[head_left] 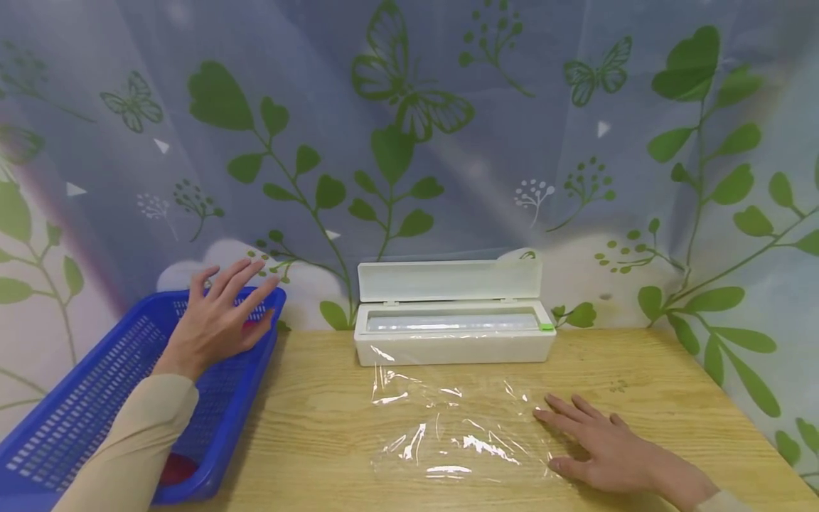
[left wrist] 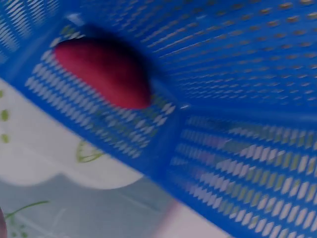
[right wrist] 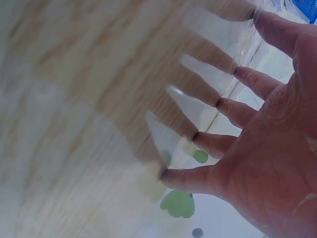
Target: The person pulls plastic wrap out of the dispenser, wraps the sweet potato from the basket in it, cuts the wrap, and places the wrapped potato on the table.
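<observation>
My left hand [head_left: 214,323] is over the far end of a blue plastic basket [head_left: 246,419], fingers spread and holding nothing. Below it lies a smooth red object [left wrist: 104,72] at that end of the basket; its kind is unclear. Another dark red object [head_left: 178,469] shows at the near end, partly hidden by the sleeve. With straight, spread fingertips, my right hand [head_left: 604,448] touches the table at the right edge of a sheet of clear cling film [head_left: 454,427]. That film lies wrinkled on the table in front of a white cling film dispenser [head_left: 454,350], whose lid stands raised.
The wooden table [head_left: 320,441] carries everything. A green tab [head_left: 546,327] sits at the dispenser's right end. Behind the table hangs a curtain [head_left: 473,192] with green leaves and butterflies, close against the back of the dispenser.
</observation>
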`<state>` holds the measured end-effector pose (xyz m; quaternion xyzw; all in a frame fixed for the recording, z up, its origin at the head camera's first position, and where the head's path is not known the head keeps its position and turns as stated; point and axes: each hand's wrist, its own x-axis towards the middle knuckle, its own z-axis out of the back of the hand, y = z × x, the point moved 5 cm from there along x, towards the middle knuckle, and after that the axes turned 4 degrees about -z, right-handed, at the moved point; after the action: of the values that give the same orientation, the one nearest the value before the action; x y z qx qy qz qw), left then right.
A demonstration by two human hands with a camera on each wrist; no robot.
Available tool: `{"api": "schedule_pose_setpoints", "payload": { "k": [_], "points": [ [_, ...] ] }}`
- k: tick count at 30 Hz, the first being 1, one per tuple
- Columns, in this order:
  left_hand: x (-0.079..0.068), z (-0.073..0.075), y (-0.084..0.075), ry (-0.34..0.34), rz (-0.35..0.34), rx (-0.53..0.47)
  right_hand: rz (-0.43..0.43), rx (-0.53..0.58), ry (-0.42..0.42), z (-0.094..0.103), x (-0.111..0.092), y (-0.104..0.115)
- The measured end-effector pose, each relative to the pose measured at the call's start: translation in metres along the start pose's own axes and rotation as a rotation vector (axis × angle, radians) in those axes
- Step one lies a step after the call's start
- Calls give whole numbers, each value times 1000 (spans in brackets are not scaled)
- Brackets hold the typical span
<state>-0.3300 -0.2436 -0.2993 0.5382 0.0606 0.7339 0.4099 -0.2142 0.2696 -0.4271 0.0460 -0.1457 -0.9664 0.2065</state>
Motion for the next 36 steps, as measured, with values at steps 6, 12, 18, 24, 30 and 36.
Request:
{"api": "schedule_pose_setpoints", "payload": {
  "k": [6, 12, 18, 24, 30, 36],
  "points": [
    [-16, -7, 12, 82, 27, 22, -8, 5, -1, 0, -1, 0],
    [-29, -15, 23, 144, 84, 41, -8, 23, -3, -2, -2, 0],
    [-50, -25, 29, 236, 170, 41, -17, 18, 4, -4, -3, -2],
    [-68, -36, 34, 337, 206, 33, -26, 31, 17, -3, -3, -3],
    [-78, -48, 32, 442, 274, -5, -25, 28, 18, -2, -3, -1],
    [-86, -60, 28, 623, 332, -24, -36, 25, 21, -3, -2, -2]
  ]
}}
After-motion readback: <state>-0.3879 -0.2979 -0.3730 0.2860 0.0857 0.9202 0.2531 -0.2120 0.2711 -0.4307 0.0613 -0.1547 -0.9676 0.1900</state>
